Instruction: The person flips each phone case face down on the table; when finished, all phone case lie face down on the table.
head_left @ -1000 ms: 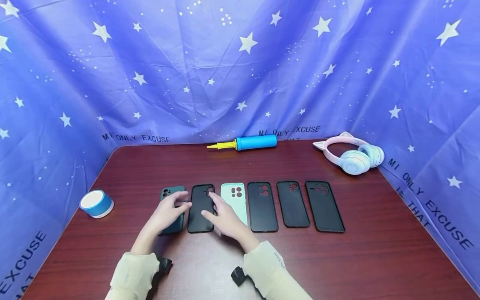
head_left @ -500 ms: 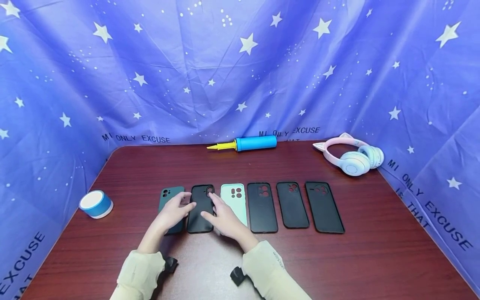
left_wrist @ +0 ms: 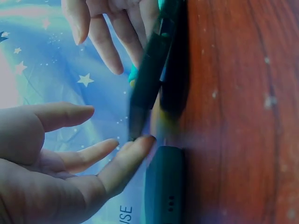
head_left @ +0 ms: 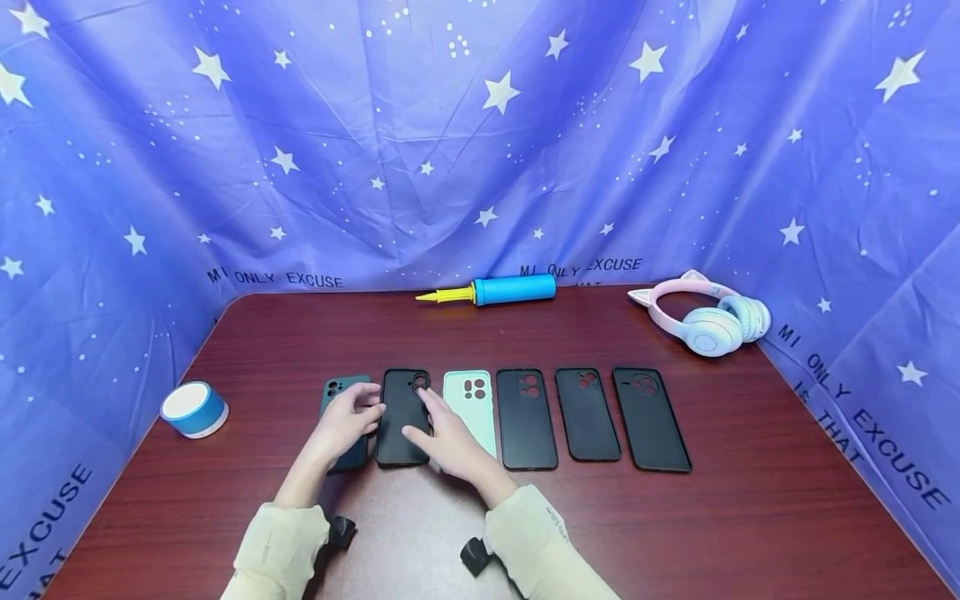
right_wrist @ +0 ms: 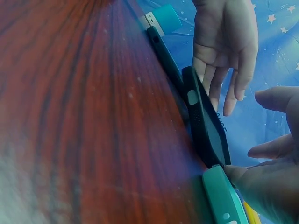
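Observation:
Six phone cases lie in a row on the table. Both hands flank a black case (head_left: 401, 433), second from the left. My left hand (head_left: 341, 429) reaches over the dark green case (head_left: 352, 454), fingers extended, a fingertip (left_wrist: 147, 142) right at the black case's edge in the left wrist view. From the right, my right hand (head_left: 453, 437) lies partly over the mint green case (head_left: 461, 387). Its fingers are spread, with a fingertip (right_wrist: 233, 173) against the black case's edge in the right wrist view. That case appears tilted there.
More black cases, a wide one (head_left: 527, 425), a smaller one (head_left: 588, 421) and the end one (head_left: 651, 425), continue the row rightward. A blue and white round device (head_left: 193, 408) stands at left. A blue and yellow hand pump (head_left: 513, 289) and cat-ear headphones (head_left: 708, 329) lie along the back.
My left hand has shifted right, toward the black case's left edge. My right hand stays nearly in place, and the cases keep their order.

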Action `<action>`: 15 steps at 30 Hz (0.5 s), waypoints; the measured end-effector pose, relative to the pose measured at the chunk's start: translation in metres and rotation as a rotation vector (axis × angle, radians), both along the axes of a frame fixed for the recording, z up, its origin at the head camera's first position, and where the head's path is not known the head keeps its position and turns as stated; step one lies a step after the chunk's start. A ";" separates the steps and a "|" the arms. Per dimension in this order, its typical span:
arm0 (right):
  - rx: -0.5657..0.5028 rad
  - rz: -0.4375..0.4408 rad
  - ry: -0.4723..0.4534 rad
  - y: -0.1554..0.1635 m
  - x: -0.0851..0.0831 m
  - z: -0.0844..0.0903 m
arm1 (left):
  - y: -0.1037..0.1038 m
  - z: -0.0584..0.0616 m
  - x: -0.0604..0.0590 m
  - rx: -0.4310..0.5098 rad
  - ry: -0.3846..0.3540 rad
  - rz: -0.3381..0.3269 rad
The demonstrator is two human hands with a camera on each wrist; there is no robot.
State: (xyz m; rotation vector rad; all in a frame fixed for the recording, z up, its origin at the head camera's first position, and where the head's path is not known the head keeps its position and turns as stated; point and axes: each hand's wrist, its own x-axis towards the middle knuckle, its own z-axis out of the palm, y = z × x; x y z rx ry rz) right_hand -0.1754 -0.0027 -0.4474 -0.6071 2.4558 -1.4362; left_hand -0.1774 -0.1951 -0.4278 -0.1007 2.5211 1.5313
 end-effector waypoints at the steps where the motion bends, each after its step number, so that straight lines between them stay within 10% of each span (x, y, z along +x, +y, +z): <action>1: 0.005 0.000 -0.004 0.000 0.000 0.000 | 0.000 -0.001 -0.001 0.007 0.007 0.010; 15: 0.026 -0.011 0.006 -0.002 0.002 0.001 | -0.003 -0.010 -0.006 0.068 0.053 0.058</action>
